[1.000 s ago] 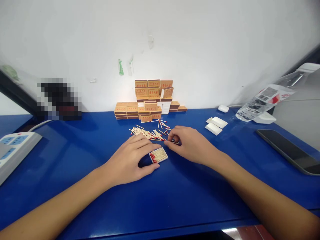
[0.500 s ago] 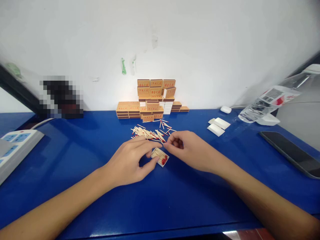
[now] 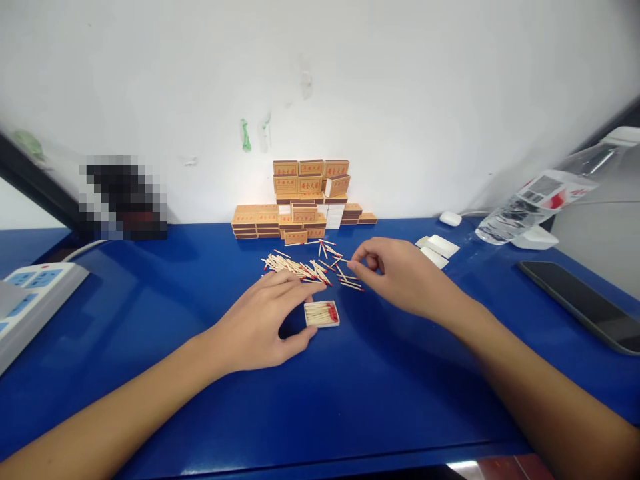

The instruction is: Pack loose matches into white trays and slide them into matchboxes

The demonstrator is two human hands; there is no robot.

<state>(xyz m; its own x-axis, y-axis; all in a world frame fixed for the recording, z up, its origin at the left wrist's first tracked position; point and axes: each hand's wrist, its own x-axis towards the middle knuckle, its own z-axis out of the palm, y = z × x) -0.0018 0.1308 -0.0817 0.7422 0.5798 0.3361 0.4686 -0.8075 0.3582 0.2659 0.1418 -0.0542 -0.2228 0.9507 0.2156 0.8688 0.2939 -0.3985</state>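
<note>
A small white matchbox tray lies flat on the blue table, filled with matches whose red heads point right. My left hand bridges its left end, thumb at the near edge and a fingertip at the far edge; its index finger stretches above the tray. Beyond that hand is a loose pile of matches, partly hidden by the fingers. My right hand is to the right of the pile, thumb and index finger pinched on the end of a match. Several stray matches lie just below its fingertips.
Stacked yellow-brown matchboxes stand against the wall. At the right are white empty trays, a white case, a tilted plastic bottle and a phone. A power strip sits on the left.
My right hand has moved right and away from the tray, uncovering loose matches. The tray has turned from slanted to nearly straight beside my left hand.
</note>
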